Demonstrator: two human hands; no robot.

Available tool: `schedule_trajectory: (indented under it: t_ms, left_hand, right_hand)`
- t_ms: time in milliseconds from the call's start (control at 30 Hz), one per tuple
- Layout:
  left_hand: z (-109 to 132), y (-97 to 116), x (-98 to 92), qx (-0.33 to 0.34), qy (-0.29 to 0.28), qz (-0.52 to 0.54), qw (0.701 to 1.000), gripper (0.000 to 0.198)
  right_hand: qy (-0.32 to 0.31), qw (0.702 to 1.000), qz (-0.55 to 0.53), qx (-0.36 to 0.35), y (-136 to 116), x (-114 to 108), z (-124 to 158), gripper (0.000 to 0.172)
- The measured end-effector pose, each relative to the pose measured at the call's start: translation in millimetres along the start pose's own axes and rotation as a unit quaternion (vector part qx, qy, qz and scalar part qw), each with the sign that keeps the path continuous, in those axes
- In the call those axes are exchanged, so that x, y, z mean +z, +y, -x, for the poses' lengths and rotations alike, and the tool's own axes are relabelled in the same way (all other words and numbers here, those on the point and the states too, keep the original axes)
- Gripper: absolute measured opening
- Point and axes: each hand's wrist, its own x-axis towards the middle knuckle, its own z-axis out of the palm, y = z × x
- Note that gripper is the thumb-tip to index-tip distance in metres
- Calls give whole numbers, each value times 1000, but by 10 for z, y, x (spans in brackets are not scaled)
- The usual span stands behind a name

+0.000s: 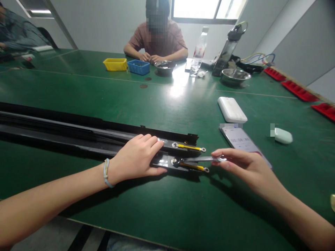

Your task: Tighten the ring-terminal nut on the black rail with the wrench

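Observation:
A long black rail assembly [78, 134] lies across the green table [162, 104] from the left edge to the middle. Two yellow-sleeved ring terminals [188, 147] stick out of its right end. My left hand [137, 157] lies on the rail's right end, fingers flat and pressing it down. My right hand [243, 165] pinches the end of a small silver wrench [200, 159], whose other end sits on a fastener at the rail's tip.
A phone [240, 139], a white power bank [231, 109] and a white case [283, 135] lie to the right. Across the table sits a person behind yellow [115, 64] and blue bins [138, 67], metal bowls [235, 75], bottles and red trays [298, 90].

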Motion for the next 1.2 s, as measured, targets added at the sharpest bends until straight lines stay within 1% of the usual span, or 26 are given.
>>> schedule_trajectory:
  t_ms: [200,400,600,767,933,1033,1100,1200]
  left_hand:
    - [-7,-23,9,-2,-4,3,1000,58]
    - [-27,-17,23,1,-1,-1,1000,59]
    - [-28,-4,33,1,-1,-6,1000,59]
    - [-18,3,23,0,0,-7,1000,58]
    - [-15,8,-1,0,2,-4,1000,57]
    - [-13,6,-15,-1,-1,-1,1000,58]
    - [-12,4,-19,-1,-2,0,1000,59]
    - [-14,5,-16,0,-1,0,1000,58]
  right_hand:
    - [-47,998,17,-36,-69,0,53,19]
    - [-75,996,-8,-38,-79,-3,40,20]
    - [-25,999,26,-25,-14,-41,10,25]
    - [13,1000,6,-3,41,-24,-6,30]
    - [21,999,6,28,35,-5,-31,44]
    - [31,999,10,36,3,11,-35,49]
    - [35,998,-12,50,6,24,-33,49]
    - [38,993,-81,80,67,42,-40,46]
